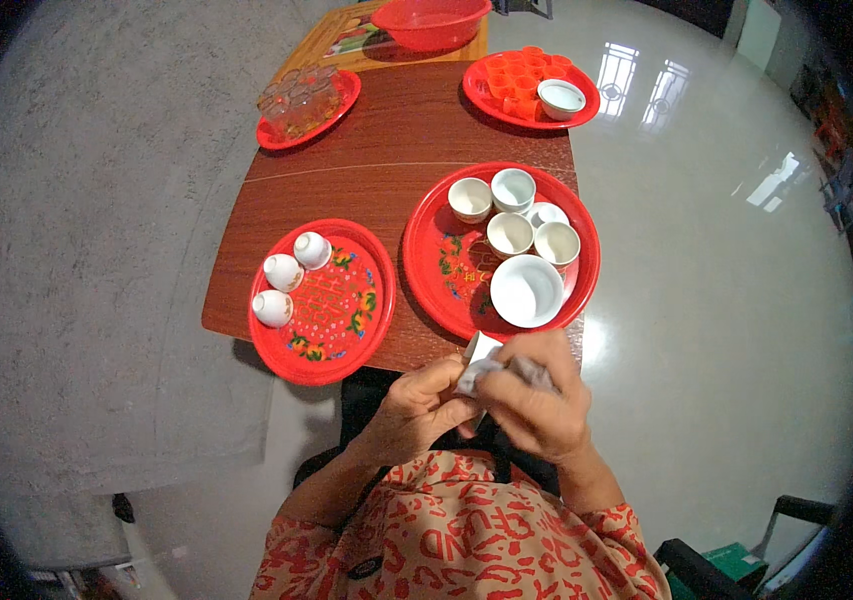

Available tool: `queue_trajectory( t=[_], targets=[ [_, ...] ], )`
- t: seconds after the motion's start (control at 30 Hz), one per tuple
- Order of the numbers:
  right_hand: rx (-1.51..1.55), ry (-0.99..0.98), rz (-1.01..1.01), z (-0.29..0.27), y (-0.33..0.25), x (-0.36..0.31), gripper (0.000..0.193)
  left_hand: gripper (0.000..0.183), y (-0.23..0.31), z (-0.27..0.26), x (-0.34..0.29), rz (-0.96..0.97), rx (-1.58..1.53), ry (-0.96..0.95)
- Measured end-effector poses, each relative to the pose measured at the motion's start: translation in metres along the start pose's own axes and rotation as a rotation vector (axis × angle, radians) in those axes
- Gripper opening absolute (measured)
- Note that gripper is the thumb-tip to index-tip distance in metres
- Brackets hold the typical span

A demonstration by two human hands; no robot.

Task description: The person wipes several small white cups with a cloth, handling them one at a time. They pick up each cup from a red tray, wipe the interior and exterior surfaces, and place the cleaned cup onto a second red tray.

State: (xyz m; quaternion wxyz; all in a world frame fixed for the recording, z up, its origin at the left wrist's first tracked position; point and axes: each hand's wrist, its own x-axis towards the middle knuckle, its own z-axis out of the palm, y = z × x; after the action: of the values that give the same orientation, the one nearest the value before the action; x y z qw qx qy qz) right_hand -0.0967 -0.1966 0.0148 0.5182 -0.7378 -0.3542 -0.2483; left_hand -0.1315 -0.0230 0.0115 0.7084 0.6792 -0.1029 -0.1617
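Observation:
Just off the table's near edge, my left hand [418,402] grips a small white teacup [481,347], mostly covered by fingers and cloth. My right hand [548,402], slightly blurred, is closed around a greyish-white cloth [532,373] pressed against that cup. Right beyond my hands lies a large round red tray [426,285]. On it are several white teacups [510,235], mouths up, and a wider white bowl [527,291]. To the left, a smaller red tray [323,372] with a flower pattern carries three white teacups [284,272] turned upside down.
At the table's far left, drinking glasses [298,100] crowd a red plate [298,141]. Far right, another red tray [476,97] bears orange cups [521,75] and a white lidded-looking bowl [561,97]. A red basin [433,25] stands behind, on a wooden surface [336,45].

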Motion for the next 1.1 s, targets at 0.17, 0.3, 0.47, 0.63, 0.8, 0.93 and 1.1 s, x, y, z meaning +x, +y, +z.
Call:
queue_trajectory(
  t=[0.17, 0.3, 0.47, 0.63, 0.8, 0.93, 1.1],
  targets=[
    [0.296, 0.010, 0.264, -0.004, 0.015, 0.006, 0.015, 0.019, 0.001, -0.004, 0.000, 0.039, 0.140, -0.047],
    [0.439, -0.045, 0.440, -0.004, 0.028, 0.006, 0.011, 0.022, -0.003, -0.002, 0.001, 0.060, 0.093, -0.057],
    [0.450, -0.022, 0.484, -0.002, 0.028, 0.005, 0.010, 0.023, -0.001, 0.005, 0.002, -0.043, -0.080, 0.012],
    [0.231, 0.012, 0.342, -0.002, 0.008, 0.009, 0.015, 0.018, -0.003, 0.003, 0.001, -0.089, -0.069, 0.033],
    [-0.014, 0.040, 0.091, 0.005, -0.001, 0.000, 0.027, 0.018, -0.008, 0.005, 0.003, 0.003, -0.167, 0.084],
    [-0.045, 0.114, -0.093, 0.019, -0.004, -0.013, 0.026, 0.024, -0.002, 0.011, 0.008, 0.047, -0.471, 0.119],
    [0.023, 0.192, 0.036, 0.018, -0.008, -0.007, 0.028, 0.024, -0.001, 0.014, 0.010, 0.106, -0.561, 0.118]
  ],
)
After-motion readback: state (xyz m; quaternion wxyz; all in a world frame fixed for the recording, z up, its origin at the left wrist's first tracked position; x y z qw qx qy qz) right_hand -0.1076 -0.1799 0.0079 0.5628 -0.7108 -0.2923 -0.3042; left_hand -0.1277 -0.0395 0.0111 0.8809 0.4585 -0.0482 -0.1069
